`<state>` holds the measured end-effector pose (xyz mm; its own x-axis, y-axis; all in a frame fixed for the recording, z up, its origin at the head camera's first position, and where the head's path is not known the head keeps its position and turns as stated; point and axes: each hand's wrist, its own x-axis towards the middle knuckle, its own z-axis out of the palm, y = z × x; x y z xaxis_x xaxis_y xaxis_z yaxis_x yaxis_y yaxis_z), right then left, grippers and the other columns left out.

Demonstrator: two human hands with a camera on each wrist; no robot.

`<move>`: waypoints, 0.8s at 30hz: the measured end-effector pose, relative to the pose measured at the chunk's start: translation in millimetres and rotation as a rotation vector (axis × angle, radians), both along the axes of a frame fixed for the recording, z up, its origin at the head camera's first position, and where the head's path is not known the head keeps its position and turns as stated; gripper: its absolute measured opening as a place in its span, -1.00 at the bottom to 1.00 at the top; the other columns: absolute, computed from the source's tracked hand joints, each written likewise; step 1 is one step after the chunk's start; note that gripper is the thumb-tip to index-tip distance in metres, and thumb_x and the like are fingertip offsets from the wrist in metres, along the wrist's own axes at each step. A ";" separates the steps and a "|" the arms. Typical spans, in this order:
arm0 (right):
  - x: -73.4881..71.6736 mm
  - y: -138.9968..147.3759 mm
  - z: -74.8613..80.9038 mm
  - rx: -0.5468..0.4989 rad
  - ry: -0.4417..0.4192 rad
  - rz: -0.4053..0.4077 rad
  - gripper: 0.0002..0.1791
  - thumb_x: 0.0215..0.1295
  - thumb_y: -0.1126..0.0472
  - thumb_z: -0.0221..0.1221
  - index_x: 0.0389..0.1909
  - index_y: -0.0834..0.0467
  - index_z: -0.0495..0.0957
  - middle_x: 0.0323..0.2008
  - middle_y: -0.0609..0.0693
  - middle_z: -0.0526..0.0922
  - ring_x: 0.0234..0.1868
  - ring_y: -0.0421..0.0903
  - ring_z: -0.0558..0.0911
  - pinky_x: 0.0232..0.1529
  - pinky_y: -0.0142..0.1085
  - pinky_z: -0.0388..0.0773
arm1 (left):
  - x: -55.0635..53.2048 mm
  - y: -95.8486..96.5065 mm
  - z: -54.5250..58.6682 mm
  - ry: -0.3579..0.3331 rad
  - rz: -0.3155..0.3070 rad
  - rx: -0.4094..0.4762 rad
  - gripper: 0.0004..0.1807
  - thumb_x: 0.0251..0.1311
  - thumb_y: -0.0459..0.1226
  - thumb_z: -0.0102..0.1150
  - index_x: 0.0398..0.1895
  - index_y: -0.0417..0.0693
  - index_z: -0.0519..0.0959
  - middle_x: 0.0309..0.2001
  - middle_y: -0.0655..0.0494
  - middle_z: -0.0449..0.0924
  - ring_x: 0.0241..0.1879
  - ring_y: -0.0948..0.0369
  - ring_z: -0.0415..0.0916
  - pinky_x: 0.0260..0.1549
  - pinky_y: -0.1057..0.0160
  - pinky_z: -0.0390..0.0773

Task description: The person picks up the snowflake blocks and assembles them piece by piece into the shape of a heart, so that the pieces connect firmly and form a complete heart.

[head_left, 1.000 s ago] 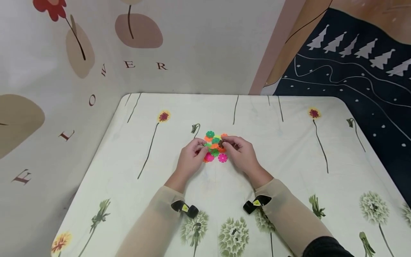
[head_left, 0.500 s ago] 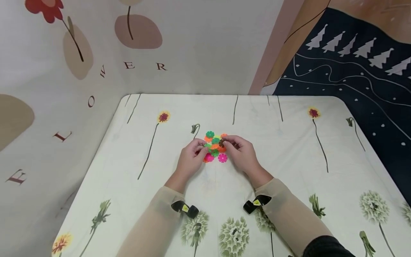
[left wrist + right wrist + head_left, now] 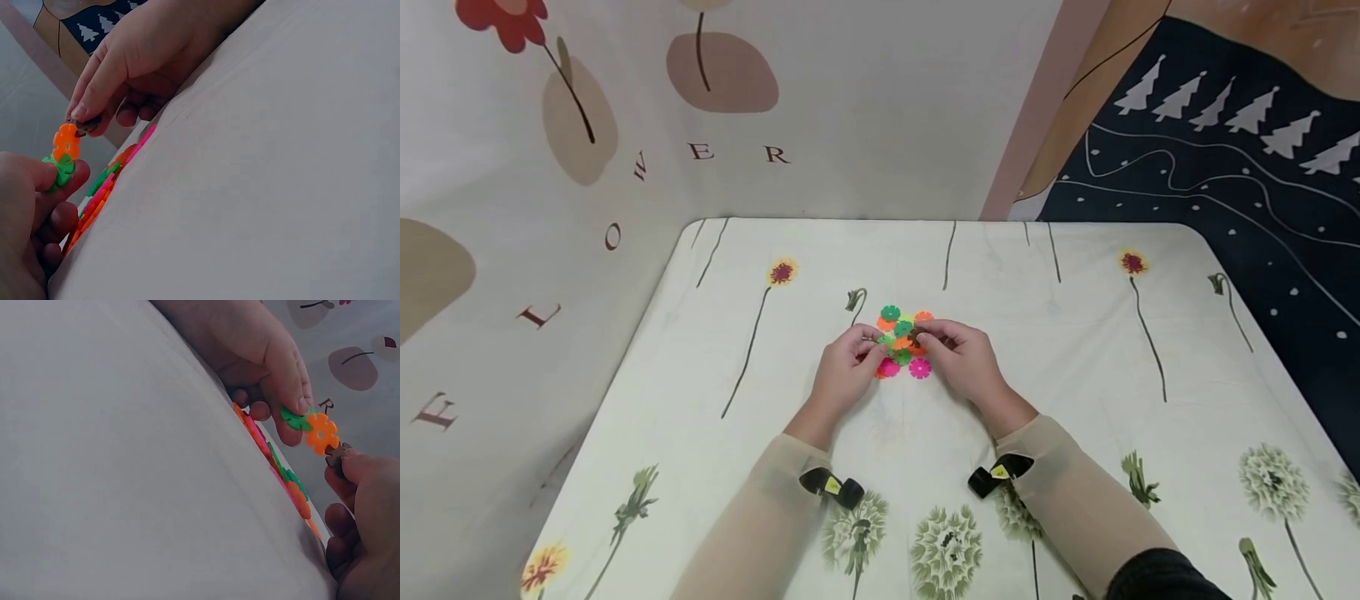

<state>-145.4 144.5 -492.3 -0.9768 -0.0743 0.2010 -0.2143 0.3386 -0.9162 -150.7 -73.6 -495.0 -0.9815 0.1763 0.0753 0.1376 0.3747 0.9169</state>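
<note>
My left hand (image 3: 844, 367) pinches a green notched snowflake disc (image 3: 61, 175) between thumb and forefinger. Between my thumb and fingers, my right hand (image 3: 967, 364) grips a brown notched disc (image 3: 336, 459). An orange notched disc (image 3: 322, 434) sits between these two and joins them in a short chain, seen in both wrist views. The chain is held above the table, over a loose group of similar discs, among them a pink disc (image 3: 920, 368) and a dark green disc (image 3: 891, 313). Fingers partly cover the green and brown discs.
A white flower-printed cloth (image 3: 917, 442) covers the table. Behind and to the left stands a pale wall (image 3: 880, 100) with printed flowers and letters. A dark cloth with white trees (image 3: 1210, 167) hangs beyond the right edge.
My right hand has shifted very slightly left and toward me, and the brown disc has turned a little in its fingers. My left hand stays in place.
</note>
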 end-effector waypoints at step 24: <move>1.5 -1.4 -0.1 -0.069 -0.020 0.049 -0.79 0.46 0.28 0.38 0.03 0.23 0.80 -0.08 0.04 0.84 -0.01 -0.04 0.78 -0.04 -0.36 0.67 | 0.8 -3.0 1.6 -0.064 -0.023 0.067 -0.91 0.50 -0.27 0.31 -0.06 -0.07 0.63 -0.33 0.13 0.78 -0.30 0.08 0.52 -0.26 0.26 0.55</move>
